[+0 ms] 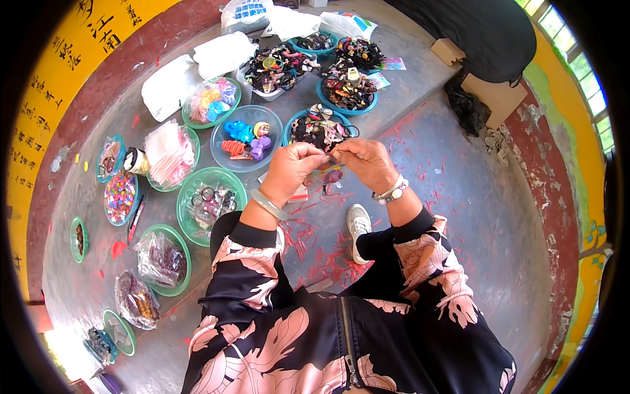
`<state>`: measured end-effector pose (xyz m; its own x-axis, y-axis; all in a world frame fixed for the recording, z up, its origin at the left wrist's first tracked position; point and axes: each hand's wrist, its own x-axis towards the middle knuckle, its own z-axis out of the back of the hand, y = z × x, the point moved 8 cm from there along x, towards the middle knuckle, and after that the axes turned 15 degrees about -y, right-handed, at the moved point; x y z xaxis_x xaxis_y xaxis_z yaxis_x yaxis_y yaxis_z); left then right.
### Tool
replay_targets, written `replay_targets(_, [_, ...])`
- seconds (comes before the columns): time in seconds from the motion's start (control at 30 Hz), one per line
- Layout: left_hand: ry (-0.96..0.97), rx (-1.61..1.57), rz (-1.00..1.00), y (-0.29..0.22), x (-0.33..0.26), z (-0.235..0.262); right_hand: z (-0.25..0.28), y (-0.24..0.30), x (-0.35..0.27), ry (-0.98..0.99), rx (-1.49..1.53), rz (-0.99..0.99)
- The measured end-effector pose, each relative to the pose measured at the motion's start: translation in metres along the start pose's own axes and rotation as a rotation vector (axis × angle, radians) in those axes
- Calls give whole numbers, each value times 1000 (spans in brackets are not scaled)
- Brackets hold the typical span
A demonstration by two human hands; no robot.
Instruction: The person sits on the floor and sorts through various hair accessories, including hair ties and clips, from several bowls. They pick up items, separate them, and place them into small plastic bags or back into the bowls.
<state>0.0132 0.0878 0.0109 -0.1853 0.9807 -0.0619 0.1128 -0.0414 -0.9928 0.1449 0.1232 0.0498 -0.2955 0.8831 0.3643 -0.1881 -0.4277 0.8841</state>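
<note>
My left hand (289, 172) and my right hand (369, 164) meet at the fingertips in front of me. Thumb and forefinger are pinched on each, and whatever sits between them is too small to make out. Just past my fingers stands a blue bowl (287, 136) heaped with dark hair ties (318, 130). A small dark and pink item (333, 177) shows below my fingertips; I cannot tell whether it hangs from them or lies lower down. Left of my left hand is a clear basin (220, 154) with blue, orange and purple coiled pieces (241, 133).
Green bowls (184, 223) and bagged goods (136, 299) spread along the left. More bowls of hair ties (349, 84) and white bags (172, 87) stand farther off. Red scraps (315, 259) litter the floor around my shoe (358, 226). A cardboard piece (495, 98) leans at right.
</note>
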Motion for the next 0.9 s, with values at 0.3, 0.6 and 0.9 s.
replay_targets(0.3, [-44, -88, 6, -13, -1, 4, 6, -14, 0, 0, 188, -225])
replay_targets(0.6, [26, 408, -504, -14, -12, -13, -6, 9, -5, 175, -361, 271])
replay_targets(0.9, [24, 377, -453, -20, -13, -14, -1, 3, -4, 169, -411, 243])
